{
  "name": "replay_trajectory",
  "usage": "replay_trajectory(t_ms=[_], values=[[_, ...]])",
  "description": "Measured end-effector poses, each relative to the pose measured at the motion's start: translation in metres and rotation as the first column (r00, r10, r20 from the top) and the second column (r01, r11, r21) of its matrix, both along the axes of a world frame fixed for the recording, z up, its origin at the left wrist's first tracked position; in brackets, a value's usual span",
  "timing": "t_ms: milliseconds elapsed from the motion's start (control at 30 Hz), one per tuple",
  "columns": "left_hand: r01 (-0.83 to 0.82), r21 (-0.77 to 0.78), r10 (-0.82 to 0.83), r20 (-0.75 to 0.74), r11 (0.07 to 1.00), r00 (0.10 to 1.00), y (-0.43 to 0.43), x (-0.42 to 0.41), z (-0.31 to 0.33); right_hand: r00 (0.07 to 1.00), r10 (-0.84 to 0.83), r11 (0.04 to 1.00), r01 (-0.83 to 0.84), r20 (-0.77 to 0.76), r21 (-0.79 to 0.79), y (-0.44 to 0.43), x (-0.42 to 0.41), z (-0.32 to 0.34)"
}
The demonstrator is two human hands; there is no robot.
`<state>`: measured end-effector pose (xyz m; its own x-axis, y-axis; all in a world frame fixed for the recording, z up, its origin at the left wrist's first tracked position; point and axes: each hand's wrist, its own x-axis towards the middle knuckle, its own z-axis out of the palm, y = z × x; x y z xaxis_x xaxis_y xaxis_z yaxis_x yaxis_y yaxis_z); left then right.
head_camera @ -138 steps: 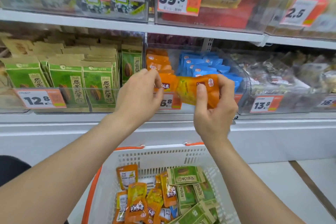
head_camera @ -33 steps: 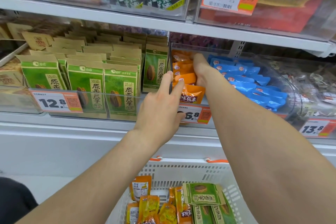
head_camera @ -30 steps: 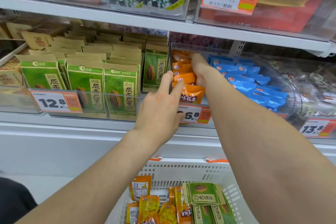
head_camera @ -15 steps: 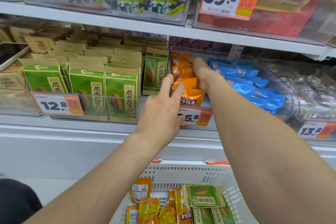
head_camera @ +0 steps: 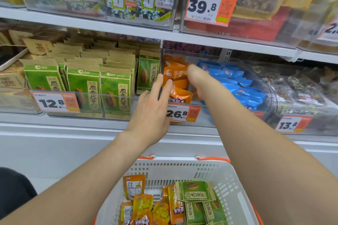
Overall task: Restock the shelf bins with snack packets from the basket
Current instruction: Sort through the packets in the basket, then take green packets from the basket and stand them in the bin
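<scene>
Orange snack packets [head_camera: 180, 95] stand in a row in the left part of a clear shelf bin [head_camera: 210, 55] tagged 26.8. My left hand [head_camera: 151, 113] is at the bin's front, fingers straight, with the tips touching the front orange packets beside the bin's left wall. My right hand [head_camera: 198, 80] reaches into the bin over the orange row. It is blurred and its fingers are hidden among the packets. Below, the white basket [head_camera: 182, 170] holds more orange packets [head_camera: 142, 206] and green seed packets [head_camera: 195, 191].
Blue packets [head_camera: 237, 86] fill the right part of the same bin. Green seed packets [head_camera: 84, 87] fill the bin to the left, tagged 12.8. A bin of clear-wrapped snacks [head_camera: 301, 93] stands to the right. The shelf above [head_camera: 128, 31] hangs low over the bins.
The orange packet held by both hands 4.6 s ago now stands in the bin. Over the last second my right hand has drawn back slightly along the orange row; my left hand has stayed.
</scene>
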<state>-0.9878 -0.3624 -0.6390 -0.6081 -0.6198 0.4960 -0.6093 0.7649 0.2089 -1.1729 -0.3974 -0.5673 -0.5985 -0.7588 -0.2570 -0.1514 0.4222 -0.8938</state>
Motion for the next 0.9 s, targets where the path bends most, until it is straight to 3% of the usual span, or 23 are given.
replay_trajectory(t_ms=[67, 167, 300, 400, 467, 533, 633, 767, 900], values=[[0.006, 0.020, -0.006, 0.001, 1.000, 1.000, 0.006, 0.000, -0.002, 0.955, -0.041, 0.999, 0.040, -0.294, -0.011, 0.027, 0.012, 0.005], [-0.038, -0.030, 0.037, -0.051, 0.999, 0.998, 0.023, 0.001, -0.006, 0.782, -0.113, 0.967, -0.055, -0.613, -0.249, 0.068, 0.027, -0.008], [-0.042, -0.299, 0.017, -0.085, 0.953, 0.996, 0.040, 0.005, -0.016, 0.626, -0.266, 0.820, -0.253, -0.733, -0.514, 0.105, 0.030, -0.049], [0.044, -0.113, -0.027, 0.148, 0.993, 0.989, 0.051, 0.006, -0.034, 0.586, -0.208, 0.769, -0.397, -0.783, -0.501, 0.134, 0.030, -0.085], [0.017, 0.124, -0.064, 0.393, 0.992, 0.917, 0.060, 0.006, -0.049, 0.589, -0.077, 0.798, -0.447, -0.804, -0.404, 0.154, 0.028, -0.114], [-0.018, 0.288, -0.173, 0.622, 0.957, 0.763, 0.067, 0.008, -0.063, 0.576, 0.107, 0.865, -0.456, -0.811, -0.210, 0.172, 0.023, -0.143], [-0.021, 0.448, -0.371, 0.765, 0.894, 0.526, 0.073, 0.009, -0.084, 0.532, 0.417, 0.880, -0.439, -0.737, 0.180, 0.191, 0.011, -0.186], [-0.014, 0.475, -0.433, 0.812, 0.880, 0.392, 0.075, 0.008, -0.103, 0.446, 0.731, 0.680, -0.410, -0.517, 0.608, 0.213, 0.002, -0.249], [0.012, 0.469, -0.445, 0.830, 0.883, 0.337, 0.075, 0.002, -0.110, 0.337, 0.858, 0.492, -0.328, -0.387, 0.806, 0.232, -0.001, -0.292]])
